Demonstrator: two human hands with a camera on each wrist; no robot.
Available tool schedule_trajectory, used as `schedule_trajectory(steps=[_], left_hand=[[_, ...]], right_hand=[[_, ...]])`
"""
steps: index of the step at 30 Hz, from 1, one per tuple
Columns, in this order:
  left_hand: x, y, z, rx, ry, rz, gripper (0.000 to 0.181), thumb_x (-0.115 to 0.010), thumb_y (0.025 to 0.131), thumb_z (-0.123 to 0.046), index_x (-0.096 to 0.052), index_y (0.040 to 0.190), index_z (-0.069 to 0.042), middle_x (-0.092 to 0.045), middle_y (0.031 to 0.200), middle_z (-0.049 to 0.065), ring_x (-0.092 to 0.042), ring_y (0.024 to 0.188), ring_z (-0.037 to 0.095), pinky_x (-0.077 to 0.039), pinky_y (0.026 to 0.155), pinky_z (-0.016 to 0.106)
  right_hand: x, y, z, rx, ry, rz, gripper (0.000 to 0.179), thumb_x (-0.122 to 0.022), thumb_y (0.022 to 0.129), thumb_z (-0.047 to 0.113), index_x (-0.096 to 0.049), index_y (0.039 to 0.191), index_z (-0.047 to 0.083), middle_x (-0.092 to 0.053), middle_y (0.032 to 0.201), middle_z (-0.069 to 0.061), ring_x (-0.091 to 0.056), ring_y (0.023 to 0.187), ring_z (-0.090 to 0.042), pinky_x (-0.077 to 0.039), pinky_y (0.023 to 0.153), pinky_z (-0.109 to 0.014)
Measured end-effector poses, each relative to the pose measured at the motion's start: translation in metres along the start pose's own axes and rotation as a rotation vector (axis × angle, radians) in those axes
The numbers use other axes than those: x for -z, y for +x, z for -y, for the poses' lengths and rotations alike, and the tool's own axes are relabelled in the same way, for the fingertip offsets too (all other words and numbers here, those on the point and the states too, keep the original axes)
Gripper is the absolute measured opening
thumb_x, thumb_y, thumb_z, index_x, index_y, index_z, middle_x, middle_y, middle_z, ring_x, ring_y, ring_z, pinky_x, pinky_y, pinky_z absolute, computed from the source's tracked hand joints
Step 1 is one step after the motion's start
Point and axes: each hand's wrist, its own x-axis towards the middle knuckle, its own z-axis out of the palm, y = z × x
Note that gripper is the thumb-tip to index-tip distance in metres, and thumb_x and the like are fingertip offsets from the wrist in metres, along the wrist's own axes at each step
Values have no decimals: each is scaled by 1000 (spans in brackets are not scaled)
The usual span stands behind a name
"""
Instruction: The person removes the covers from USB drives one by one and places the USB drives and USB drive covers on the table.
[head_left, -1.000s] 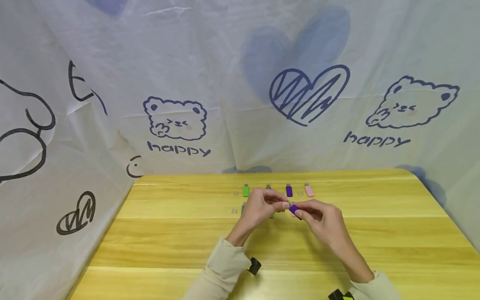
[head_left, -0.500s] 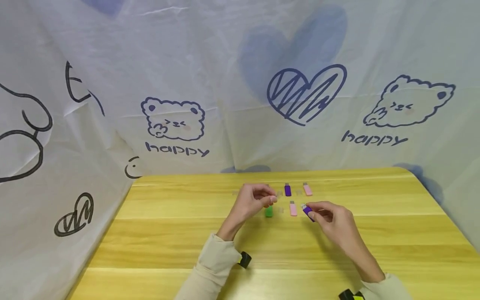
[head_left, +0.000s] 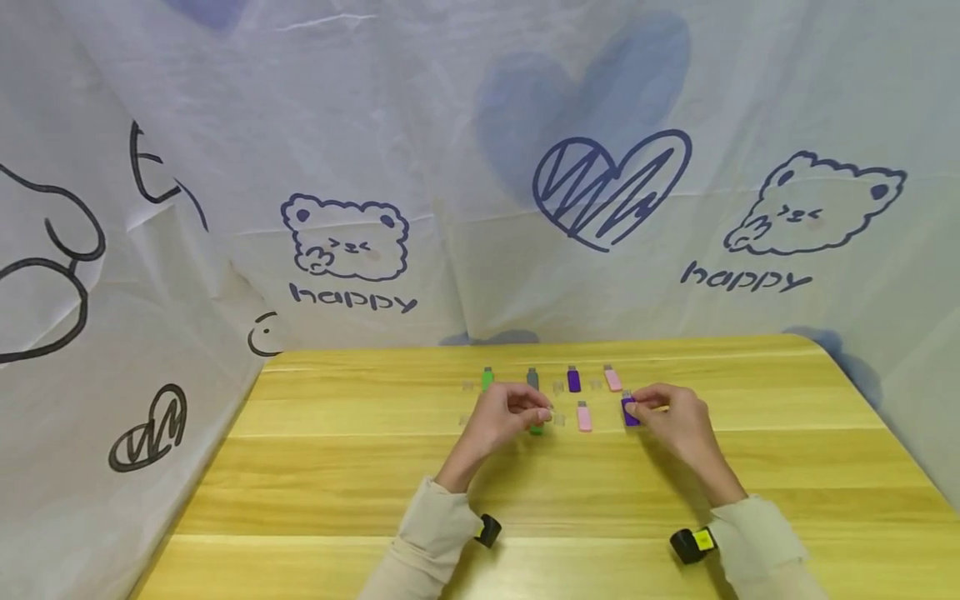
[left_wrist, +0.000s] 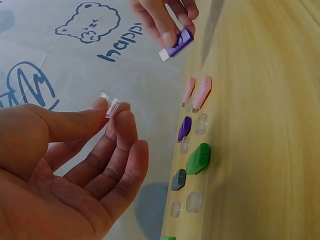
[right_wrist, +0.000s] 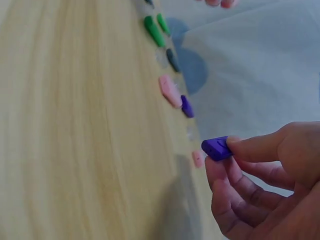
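Between thumb and index finger, my left hand (head_left: 497, 421) pinches a small clear plastic cap (left_wrist: 113, 108) above the table. My right hand (head_left: 681, 423) holds an uncapped purple USB stick (head_left: 630, 412) by its body, metal plug pointing away from me. To the left of that stick a pink USB stick (head_left: 584, 417) lies on the wood. A green USB stick (left_wrist: 199, 159) is partly covered by my left hand in the head view. The back row has another purple USB stick (head_left: 573, 381), a second pink one (head_left: 612, 379), a grey one (head_left: 532, 379) and a green one (head_left: 488, 376).
Several clear caps (left_wrist: 194, 202) lie among the sticks on the wooden table (head_left: 585, 517). A printed white cloth (head_left: 480, 275) hangs behind the table's far edge and along its sides. Each wrist wears a black camera (head_left: 688, 546).
The hands have parted: the right one has moved right with the purple USB stick and turned its plug away from me. The left has drawn back left with the clear cap, then dipped slightly.
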Motion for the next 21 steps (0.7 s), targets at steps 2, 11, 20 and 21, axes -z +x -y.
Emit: schedule_trajectory(steps=[2, 11, 20, 21], left_hand=[[0, -1, 0, 1, 16, -1, 6, -74, 95, -4, -77, 98, 0, -74, 87, 8, -69, 87, 44, -59, 70, 35], [-1, 3, 0, 13, 43, 19, 6, -73, 95, -4, -77, 98, -1, -73, 86, 4, -70, 87, 43, -59, 70, 36], [-11, 13, -5, 9, 140, 35, 6, -73, 96, -8, -79, 96, -7, -74, 94, 2, -68, 81, 19, -53, 66, 23], [-13, 15, -6, 9, 151, 38, 7, -73, 96, -9, -80, 96, -7, -75, 95, 2, -67, 80, 15, -53, 67, 24]], right_hand=[[-3, 5, -2, -22, -21, 23, 20, -76, 93, 14, -76, 102, -4, -74, 90, -13, -69, 76, -22, -51, 60, -29], [-7, 12, -10, -109, -91, 69, 20, -77, 93, 18, -78, 94, -2, -74, 80, -7, -66, 71, -21, -50, 61, -34], [-8, 14, -11, -137, -141, 80, 17, -76, 93, 17, -75, 89, 1, -71, 77, -6, -60, 66, -20, -46, 56, -32], [-8, 13, -11, -129, -145, 76, 17, -76, 93, 17, -74, 88, 1, -71, 77, -6, -60, 66, -20, -46, 56, -32]])
